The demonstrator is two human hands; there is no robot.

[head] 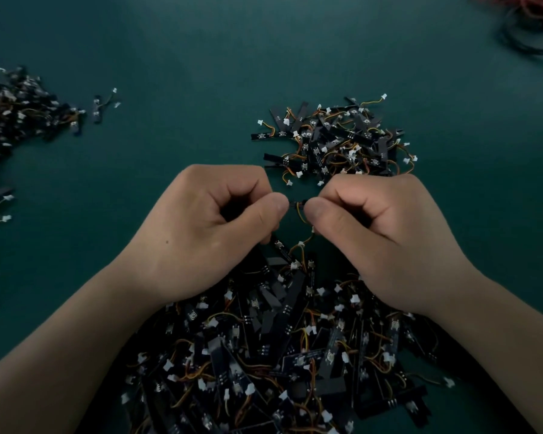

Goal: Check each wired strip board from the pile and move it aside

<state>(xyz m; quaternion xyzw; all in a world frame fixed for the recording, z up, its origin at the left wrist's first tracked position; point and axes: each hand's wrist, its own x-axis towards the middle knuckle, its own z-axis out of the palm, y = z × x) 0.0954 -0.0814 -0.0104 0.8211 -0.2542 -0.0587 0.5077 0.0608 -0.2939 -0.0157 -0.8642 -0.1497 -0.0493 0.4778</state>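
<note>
One small black wired strip board [297, 204] is held edge-on between my two hands above the table. My left hand [210, 236] pinches its left end with thumb and curled fingers. My right hand [386, 239] pinches its right end the same way. Orange and yellow wires hang from the board down to a white plug [301, 244]. Most of the board is hidden by my thumbs. Under my wrists lies the big pile of black strip boards [282, 355] with white plugs and orange wires. A smaller heap of the same boards [336, 142] lies just beyond my hands.
A third heap of boards [16, 117] spreads along the left edge, with a stray board [97, 108] beside it. Coiled red and black cables [530, 23] sit at the far right corner. The surface is a dark green mat [176, 57].
</note>
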